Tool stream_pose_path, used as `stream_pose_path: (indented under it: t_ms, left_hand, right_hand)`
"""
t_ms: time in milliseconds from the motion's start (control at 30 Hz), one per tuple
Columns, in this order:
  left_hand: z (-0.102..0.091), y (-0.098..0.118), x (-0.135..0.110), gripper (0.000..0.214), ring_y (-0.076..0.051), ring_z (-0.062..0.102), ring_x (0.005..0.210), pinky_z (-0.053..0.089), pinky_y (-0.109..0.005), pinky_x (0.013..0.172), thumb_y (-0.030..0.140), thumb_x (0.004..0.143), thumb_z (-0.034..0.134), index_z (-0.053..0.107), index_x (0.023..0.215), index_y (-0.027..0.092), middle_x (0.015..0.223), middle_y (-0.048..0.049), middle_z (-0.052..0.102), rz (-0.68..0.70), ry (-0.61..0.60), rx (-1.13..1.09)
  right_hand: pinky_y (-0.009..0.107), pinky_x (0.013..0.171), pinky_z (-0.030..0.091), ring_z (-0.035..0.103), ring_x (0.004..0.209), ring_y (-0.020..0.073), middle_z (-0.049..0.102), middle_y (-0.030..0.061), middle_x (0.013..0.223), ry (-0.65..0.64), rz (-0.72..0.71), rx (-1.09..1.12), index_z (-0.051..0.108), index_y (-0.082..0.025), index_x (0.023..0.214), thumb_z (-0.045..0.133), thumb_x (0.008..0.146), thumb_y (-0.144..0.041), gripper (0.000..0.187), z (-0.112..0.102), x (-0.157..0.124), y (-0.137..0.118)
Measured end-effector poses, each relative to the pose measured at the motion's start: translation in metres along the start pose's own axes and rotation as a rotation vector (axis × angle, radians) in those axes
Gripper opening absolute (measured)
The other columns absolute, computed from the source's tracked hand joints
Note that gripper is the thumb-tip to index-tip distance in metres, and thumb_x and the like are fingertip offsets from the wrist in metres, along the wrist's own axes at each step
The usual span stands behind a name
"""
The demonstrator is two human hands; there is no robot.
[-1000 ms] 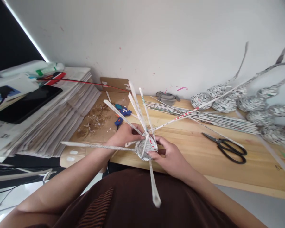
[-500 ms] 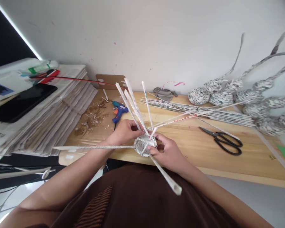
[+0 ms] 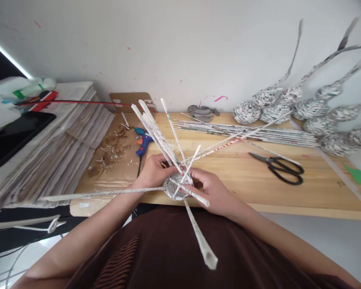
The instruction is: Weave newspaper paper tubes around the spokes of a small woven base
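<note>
A small round piece woven from rolled newspaper [image 3: 172, 190] is held between my two hands near the table's front edge. Long paper tubes [image 3: 152, 130] fan out from it to the back, left, right and toward my body. My left hand [image 3: 156, 171] is closed on its far left rim, thumb along the top and fingers partly hidden behind the tubes. On the right rim, my right hand [image 3: 209, 188] grips the weave with thumb and fingers; one tube crosses over that thumb.
A blue glue gun [image 3: 144, 143] lies on cardboard at left, beside a tall newspaper stack [image 3: 81, 140] with a phone [image 3: 21, 136]. Black scissors [image 3: 278, 166] rest at right. Loose paper tubes [image 3: 276, 136], a grey cloth-like item [image 3: 202, 113] and several woven newspaper gourd shapes [image 3: 275, 113] are along the wall.
The tubes by my right hand have shifted; one now lies across the right thumb and another stands out more over the weave. The camera view has turned slightly. Both hands keep their hold.
</note>
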State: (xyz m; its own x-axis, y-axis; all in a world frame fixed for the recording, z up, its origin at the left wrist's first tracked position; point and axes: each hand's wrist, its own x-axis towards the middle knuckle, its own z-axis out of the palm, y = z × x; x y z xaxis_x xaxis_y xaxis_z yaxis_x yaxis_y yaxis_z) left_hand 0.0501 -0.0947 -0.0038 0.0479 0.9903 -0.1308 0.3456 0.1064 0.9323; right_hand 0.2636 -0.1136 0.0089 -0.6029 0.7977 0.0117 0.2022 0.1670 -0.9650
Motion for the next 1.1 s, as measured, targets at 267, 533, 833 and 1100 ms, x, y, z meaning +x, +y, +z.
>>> stream_pose_path:
  t_ms: [267, 533, 833, 1100]
  left_hand:
    - [0.006, -0.004, -0.005, 0.023, -0.014, 0.061, 0.059, 0.048, -0.023, 0.057, 0.034, 0.067, 0.082, 0.075, 0.073, 0.013, 0.067, -0.0030, 0.072, 0.033, 0.003, -0.002]
    - [0.007, 0.000, -0.011, 0.028, -0.014, 0.059, 0.057, 0.046, -0.024, 0.054, 0.039, 0.061, 0.084, 0.070, 0.064, 0.014, 0.059, -0.0015, 0.067, 0.061, -0.008, 0.055]
    - [0.016, -0.008, -0.026, 0.024, -0.014, 0.058, 0.059, 0.046, -0.024, 0.057, 0.036, 0.068, 0.079, 0.066, 0.068, 0.015, 0.063, -0.0010, 0.066, 0.050, 0.047, -0.028]
    - [0.021, -0.008, -0.030, 0.016, -0.012, 0.059, 0.063, 0.047, -0.024, 0.063, 0.025, 0.071, 0.080, 0.068, 0.067, 0.015, 0.067, -0.0011, 0.067, 0.142, 0.040, -0.035]
  right_hand:
    - [0.030, 0.055, 0.055, 0.068, 0.069, 0.0193, 0.074, 0.0056, 0.084, 0.259, 0.199, 0.272, 0.073, -0.018, 0.091, 0.065, 0.086, -0.047, 0.030, -0.011, 0.016, 0.009]
    - [0.029, 0.064, 0.050, 0.065, 0.066, 0.0152, 0.075, 0.0012, 0.079, 0.166, 0.043, -0.035, 0.076, -0.020, 0.094, 0.076, 0.076, -0.027, 0.019, -0.003, 0.033, 0.005]
    - [0.027, 0.055, 0.045, 0.059, 0.055, 0.0146, 0.068, 0.0002, 0.068, 0.311, 0.053, -0.230, 0.065, -0.022, 0.081, 0.070, 0.081, -0.031, 0.011, 0.007, 0.024, 0.004]
    - [0.030, 0.070, 0.056, 0.067, 0.071, 0.0158, 0.074, 0.0019, 0.089, 0.475, 0.084, 0.417, 0.050, -0.024, 0.094, 0.074, 0.072, -0.033, 0.035, 0.014, 0.026, 0.012]
